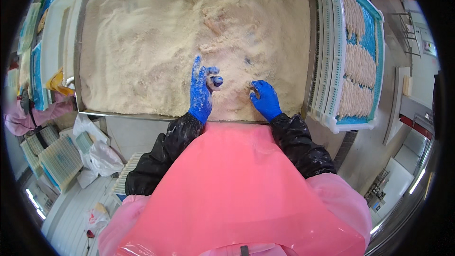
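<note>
While both hands, left (201, 90) loosely spread, right (265, 98) curled, press powdery breadcrumbs (156, 42), breaded strips (358, 61) line the tray (379, 42).

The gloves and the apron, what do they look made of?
The gloves on the left hand and right hand look like thin blue rubber or nitrile: tight, smooth, dusted with crumbs. The pink apron seems a glossy plastic sheet, slightly translucent at the edges.

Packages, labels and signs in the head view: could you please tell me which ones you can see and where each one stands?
Sign: small pale panel on the far right wall, too small to make out.
White plastic bags: crumpled on the floor at lower left.
Yellow wrapper or bag: crumpled at the left, beside the crumb table.
No screens show.
</note>
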`<state>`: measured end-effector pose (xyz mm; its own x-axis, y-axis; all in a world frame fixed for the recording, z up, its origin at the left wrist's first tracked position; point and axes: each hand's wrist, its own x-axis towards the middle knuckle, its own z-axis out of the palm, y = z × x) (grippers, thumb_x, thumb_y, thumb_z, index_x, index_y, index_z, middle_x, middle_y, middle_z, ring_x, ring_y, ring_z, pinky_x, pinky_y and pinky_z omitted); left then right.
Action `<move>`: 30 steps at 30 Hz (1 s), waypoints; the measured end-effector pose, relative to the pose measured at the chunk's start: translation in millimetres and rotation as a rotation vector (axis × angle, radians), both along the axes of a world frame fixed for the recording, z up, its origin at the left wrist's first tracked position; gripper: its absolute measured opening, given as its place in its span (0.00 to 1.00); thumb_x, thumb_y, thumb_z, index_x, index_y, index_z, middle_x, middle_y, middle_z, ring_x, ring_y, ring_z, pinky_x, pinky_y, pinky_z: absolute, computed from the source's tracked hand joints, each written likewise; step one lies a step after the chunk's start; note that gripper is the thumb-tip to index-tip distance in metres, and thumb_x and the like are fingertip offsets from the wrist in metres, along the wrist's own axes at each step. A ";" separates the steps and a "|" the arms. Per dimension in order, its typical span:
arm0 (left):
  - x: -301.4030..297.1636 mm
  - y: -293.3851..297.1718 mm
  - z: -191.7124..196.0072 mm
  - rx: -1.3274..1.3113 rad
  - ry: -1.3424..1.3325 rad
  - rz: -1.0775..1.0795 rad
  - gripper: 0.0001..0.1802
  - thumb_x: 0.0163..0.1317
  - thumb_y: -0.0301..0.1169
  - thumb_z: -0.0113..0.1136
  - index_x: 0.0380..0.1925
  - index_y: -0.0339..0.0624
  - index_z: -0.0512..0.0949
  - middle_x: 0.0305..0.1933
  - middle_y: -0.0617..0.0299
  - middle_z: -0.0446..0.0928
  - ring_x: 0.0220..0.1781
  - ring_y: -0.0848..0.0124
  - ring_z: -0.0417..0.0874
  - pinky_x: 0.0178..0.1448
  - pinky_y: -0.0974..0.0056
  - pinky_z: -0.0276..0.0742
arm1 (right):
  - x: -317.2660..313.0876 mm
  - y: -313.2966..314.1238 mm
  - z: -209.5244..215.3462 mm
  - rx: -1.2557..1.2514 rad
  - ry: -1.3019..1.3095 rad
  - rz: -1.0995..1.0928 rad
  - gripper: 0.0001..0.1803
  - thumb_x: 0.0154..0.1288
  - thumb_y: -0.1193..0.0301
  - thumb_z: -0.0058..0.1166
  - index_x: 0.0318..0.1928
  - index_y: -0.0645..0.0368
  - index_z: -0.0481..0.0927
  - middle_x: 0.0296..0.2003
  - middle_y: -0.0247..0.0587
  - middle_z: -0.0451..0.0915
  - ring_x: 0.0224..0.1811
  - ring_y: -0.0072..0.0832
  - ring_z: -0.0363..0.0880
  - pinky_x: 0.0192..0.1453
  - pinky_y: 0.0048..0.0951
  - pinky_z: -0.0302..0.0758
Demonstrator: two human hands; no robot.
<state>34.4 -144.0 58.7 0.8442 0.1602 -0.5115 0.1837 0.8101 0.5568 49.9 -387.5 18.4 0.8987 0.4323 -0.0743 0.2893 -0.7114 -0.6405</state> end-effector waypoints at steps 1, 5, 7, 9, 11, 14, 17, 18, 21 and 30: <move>0.0 6.8 -12.0 -0.185 0.046 -0.026 0.27 0.71 0.41 0.49 0.66 0.45 0.61 0.43 0.58 0.78 0.35 0.71 0.80 0.32 0.71 0.76 | -2.0 -0.4 3.3 -0.021 -0.052 0.016 0.18 0.57 0.66 0.59 0.47 0.58 0.78 0.43 0.49 0.77 0.47 0.47 0.75 0.52 0.43 0.72; -5.2 -1.5 -16.2 -0.562 0.011 0.089 0.19 0.71 0.37 0.48 0.59 0.45 0.69 0.56 0.54 0.74 0.42 0.66 0.81 0.37 0.67 0.82 | -3.6 6.4 8.1 -0.044 -0.078 0.006 0.18 0.57 0.65 0.58 0.48 0.58 0.78 0.42 0.52 0.78 0.46 0.49 0.76 0.51 0.42 0.73; -7.3 -9.8 -15.3 -0.671 0.027 0.148 0.19 0.71 0.35 0.47 0.60 0.43 0.68 0.61 0.53 0.72 0.48 0.64 0.80 0.45 0.65 0.80 | 2.5 6.3 8.8 -0.071 0.032 0.004 0.19 0.57 0.66 0.60 0.48 0.60 0.78 0.42 0.50 0.79 0.44 0.42 0.78 0.49 0.38 0.75; -5.5 -18.7 -7.4 -0.782 0.032 0.181 0.21 0.71 0.33 0.46 0.62 0.43 0.66 0.64 0.51 0.68 0.57 0.62 0.76 0.58 0.62 0.75 | 0.8 4.6 6.0 0.059 0.205 -0.106 0.18 0.59 0.68 0.61 0.48 0.62 0.78 0.42 0.47 0.80 0.42 0.35 0.80 0.46 0.34 0.77; -7.7 -24.4 -12.0 -0.819 -0.073 0.159 0.23 0.71 0.32 0.44 0.65 0.44 0.63 0.70 0.51 0.61 0.70 0.60 0.65 0.73 0.55 0.59 | -7.7 2.3 2.5 0.350 0.445 -0.309 0.15 0.61 0.72 0.61 0.48 0.63 0.78 0.41 0.43 0.81 0.40 0.27 0.81 0.43 0.30 0.79; -4.6 -36.2 3.9 -0.633 -0.111 0.107 0.23 0.73 0.31 0.39 0.67 0.42 0.61 0.72 0.53 0.59 0.71 0.62 0.63 0.73 0.58 0.60 | -6.3 14.0 43.9 0.889 0.790 -0.414 0.12 0.63 0.77 0.59 0.47 0.66 0.77 0.41 0.38 0.80 0.40 0.21 0.79 0.43 0.27 0.81; -4.0 -47.8 3.8 -0.529 -0.166 0.089 0.26 0.74 0.35 0.37 0.70 0.50 0.53 0.75 0.55 0.52 0.73 0.60 0.58 0.74 0.54 0.55 | -8.5 35.2 75.8 0.897 0.850 -0.382 0.10 0.64 0.78 0.57 0.46 0.67 0.78 0.38 0.38 0.80 0.37 0.24 0.81 0.39 0.27 0.82; -1.9 -52.0 5.5 -0.494 -0.176 0.091 0.27 0.74 0.36 0.37 0.71 0.53 0.51 0.75 0.55 0.52 0.73 0.59 0.58 0.74 0.52 0.56 | -7.4 39.1 82.2 0.882 0.854 -0.356 0.10 0.64 0.78 0.57 0.45 0.67 0.78 0.37 0.39 0.81 0.36 0.23 0.81 0.38 0.26 0.82; 1.3 -64.8 24.6 -0.236 -0.211 0.058 0.36 0.70 0.27 0.43 0.73 0.56 0.40 0.75 0.53 0.49 0.73 0.56 0.58 0.74 0.52 0.57 | -5.1 38.6 95.2 0.762 0.812 -0.316 0.09 0.66 0.74 0.55 0.44 0.66 0.79 0.32 0.39 0.82 0.32 0.22 0.82 0.34 0.24 0.80; 7.0 -84.4 45.5 -0.313 -0.296 0.083 0.36 0.69 0.25 0.43 0.73 0.56 0.42 0.75 0.54 0.50 0.73 0.58 0.59 0.72 0.54 0.62 | -6.3 34.8 102.4 0.569 0.449 -0.292 0.12 0.63 0.70 0.58 0.43 0.65 0.77 0.32 0.40 0.81 0.34 0.22 0.79 0.38 0.28 0.78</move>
